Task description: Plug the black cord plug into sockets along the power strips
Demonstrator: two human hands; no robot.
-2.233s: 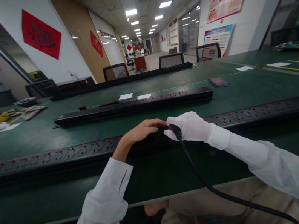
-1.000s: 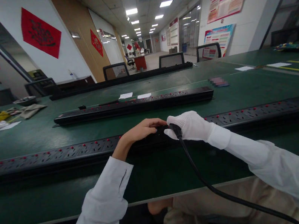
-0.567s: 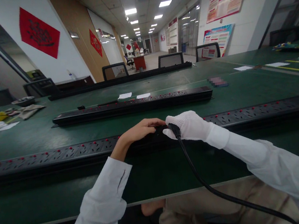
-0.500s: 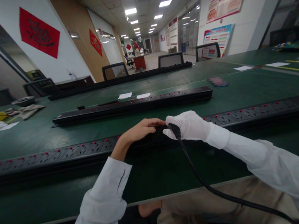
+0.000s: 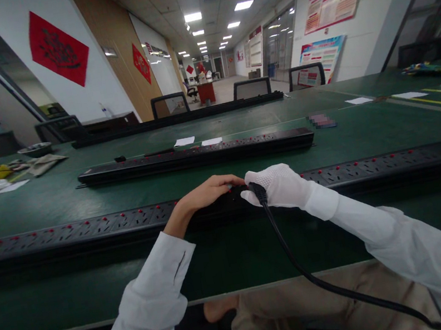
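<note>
A long black power strip (image 5: 348,170) with a row of sockets and red switches lies across the near part of the table. My left hand (image 5: 210,190), bare, is bent over its middle, fingers curled onto the top; the fingertips are partly hidden. Just to the right, my right hand (image 5: 278,184) in a white dotted glove is closed around a black plug (image 5: 258,192). The plug is held against the strip's top, its front end hidden by the glove. From it a thick black cable (image 5: 306,274) hangs over the table edge to the lower right.
A shorter black power strip (image 5: 197,156) lies beyond, with another dark bar (image 5: 195,114) at the far edge. White papers (image 5: 211,141) and a blurred pinkish item (image 5: 322,120) lie on the green table (image 5: 223,260). At left are a bowl (image 5: 35,150) and cloths (image 5: 46,163).
The thumb of my left hand shifts slightly against the strip. My right hand and the plug stay practically where they were.
</note>
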